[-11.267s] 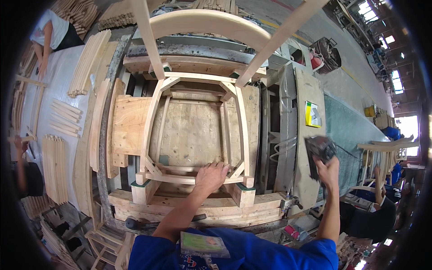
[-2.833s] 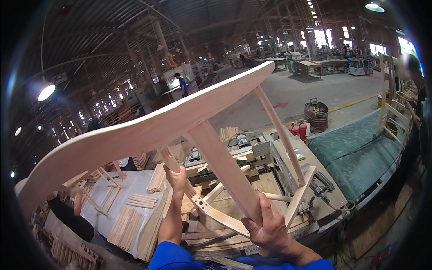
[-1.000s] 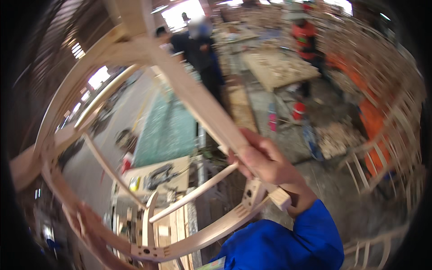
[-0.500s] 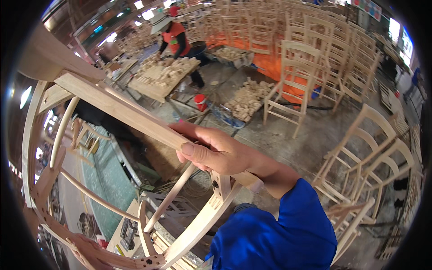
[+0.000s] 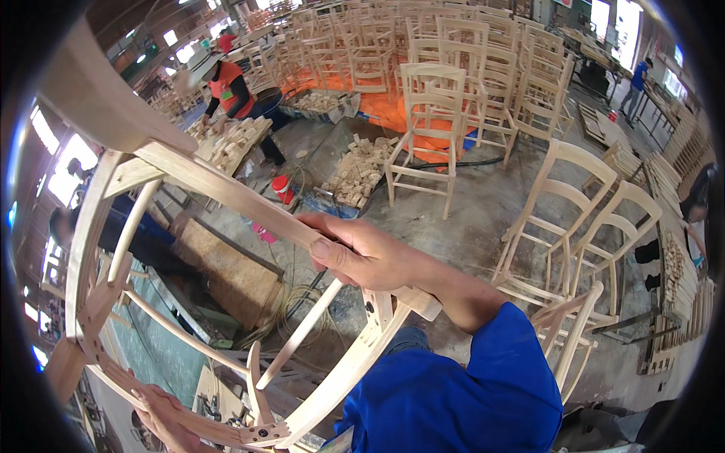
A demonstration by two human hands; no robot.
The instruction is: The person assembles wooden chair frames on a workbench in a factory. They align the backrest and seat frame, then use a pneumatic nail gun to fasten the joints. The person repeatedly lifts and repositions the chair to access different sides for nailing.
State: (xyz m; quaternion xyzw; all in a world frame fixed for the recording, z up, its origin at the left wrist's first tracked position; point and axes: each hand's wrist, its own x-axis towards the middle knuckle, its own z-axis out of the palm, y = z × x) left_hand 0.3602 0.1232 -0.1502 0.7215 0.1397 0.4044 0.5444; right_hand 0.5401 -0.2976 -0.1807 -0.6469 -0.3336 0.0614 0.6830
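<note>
I hold an unfinished pale wooden chair frame (image 5: 226,192) up in the air, tilted across the left half of the view. My right hand (image 5: 362,253), in a blue sleeve, is shut on one straight leg of the frame. My left hand (image 5: 162,414) shows at the bottom left edge, gripping a curved rail of the same frame. Thin rungs (image 5: 298,332) run between the legs below my right hand.
Rows of unfinished chairs (image 5: 427,113) stand on the concrete floor and on an orange tarp (image 5: 393,113). More chairs (image 5: 574,219) stand close on the right. A person in an orange top (image 5: 230,87) works at a table of wood blocks. A block pile (image 5: 355,170) lies mid-floor.
The chair frame was lifted off the workbench and raised. My view swung away from the bench to the floor full of chairs, and my right hand stayed on the leg.
</note>
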